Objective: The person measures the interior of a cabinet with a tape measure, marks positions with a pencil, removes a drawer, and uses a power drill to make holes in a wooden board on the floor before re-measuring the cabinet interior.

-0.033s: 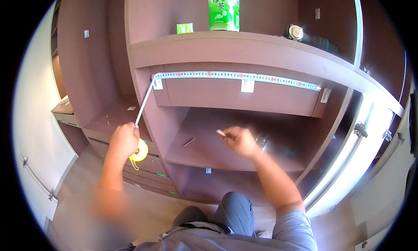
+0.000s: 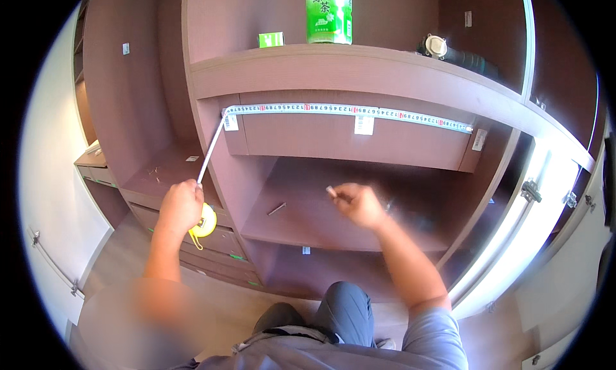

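The left hand point(image 2: 181, 206), fingers curled closed, grips a yellow tape measure point(image 2: 205, 221) in front of the cabinet; its blade point(image 2: 298, 108) rises to the upper left corner of the recess, bends there, and extends across the upper part of a brown panel point(image 2: 308, 138). The right hand point(image 2: 359, 204), thumb and fingers pinched together above the shelf point(image 2: 321, 232), holds a small pale object point(image 2: 330, 191), possibly a pencil stub, too blurred to identify. A thin rod point(image 2: 277, 208) lies on that shelf, to its left.
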